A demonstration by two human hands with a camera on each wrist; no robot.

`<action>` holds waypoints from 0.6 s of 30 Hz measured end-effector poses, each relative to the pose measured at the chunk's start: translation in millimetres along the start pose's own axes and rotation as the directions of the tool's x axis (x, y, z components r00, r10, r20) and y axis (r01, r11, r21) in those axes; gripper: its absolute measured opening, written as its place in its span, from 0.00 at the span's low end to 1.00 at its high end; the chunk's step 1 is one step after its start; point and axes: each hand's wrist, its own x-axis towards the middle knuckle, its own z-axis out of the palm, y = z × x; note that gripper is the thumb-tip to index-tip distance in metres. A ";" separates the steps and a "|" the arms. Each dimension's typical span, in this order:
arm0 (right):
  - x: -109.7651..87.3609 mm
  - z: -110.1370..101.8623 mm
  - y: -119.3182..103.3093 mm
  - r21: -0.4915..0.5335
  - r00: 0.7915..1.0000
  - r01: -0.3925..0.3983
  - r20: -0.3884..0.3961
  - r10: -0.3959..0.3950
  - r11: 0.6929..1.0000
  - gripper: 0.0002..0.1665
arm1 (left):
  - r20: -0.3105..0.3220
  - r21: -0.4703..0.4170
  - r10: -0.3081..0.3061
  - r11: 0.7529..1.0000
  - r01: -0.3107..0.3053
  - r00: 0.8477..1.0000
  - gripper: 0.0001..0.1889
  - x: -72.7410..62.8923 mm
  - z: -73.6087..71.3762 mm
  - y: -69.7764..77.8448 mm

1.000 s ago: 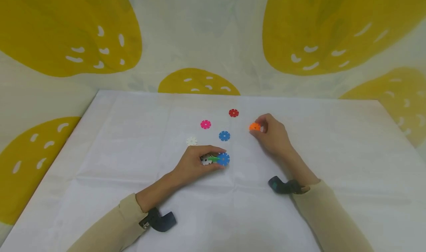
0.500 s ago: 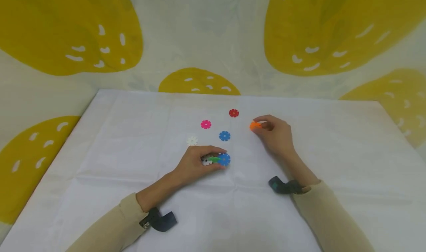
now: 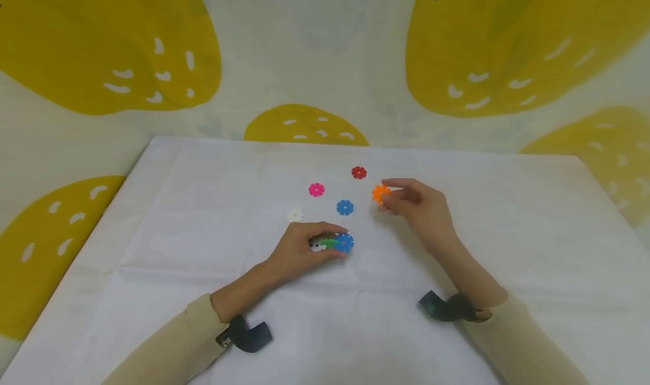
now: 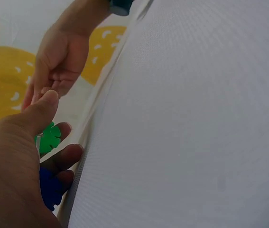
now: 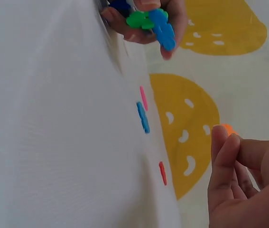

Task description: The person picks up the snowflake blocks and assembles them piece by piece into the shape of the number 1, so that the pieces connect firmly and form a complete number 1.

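Note:
My left hand [image 3: 291,248] holds a joined cluster of notched plastic snowflake discs low over the table. A light blue disc [image 3: 347,243] sits at its right end, a green disc [image 3: 329,244] beside it and a white disc [image 3: 317,245] nearer the palm. The left wrist view also shows a dark blue disc [image 4: 50,190] within this hand. My right hand [image 3: 425,210] pinches an orange snowflake disc [image 3: 378,192] between thumb and fingertips, raised above the table and apart from the cluster. In the right wrist view, fingers hide most of the orange disc.
Loose discs lie flat between and beyond the hands: a white one [image 3: 295,214], a pink one [image 3: 316,189], a blue one [image 3: 345,207] and a red one [image 3: 359,173]. A white cloth covers the table [image 3: 213,204]. Behind it hangs a yellow-patterned backdrop [image 3: 315,80].
The orange disc has turned to face the head camera more fully and shifted slightly left. My right wrist has moved down and right. The left hand keeps its hold, nearly still.

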 end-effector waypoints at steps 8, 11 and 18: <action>-24.0 0.0 -1.4 0.027 0.998 0.033 0.049 -0.034 0.999 0.20 | -0.002 0.000 -0.067 0.998 0.067 0.998 0.21 0.7 -2.8 13.5; -30.7 3.3 0.0 0.042 0.997 0.030 0.072 -0.033 0.999 0.19 | -0.002 0.012 -0.058 0.998 0.058 0.998 0.20 2.0 -6.6 26.3; -41.2 18.9 7.7 0.077 0.984 0.096 0.144 -0.107 0.992 0.16 | -0.010 0.006 -0.033 0.999 0.033 0.999 0.20 1.2 -0.9 1.4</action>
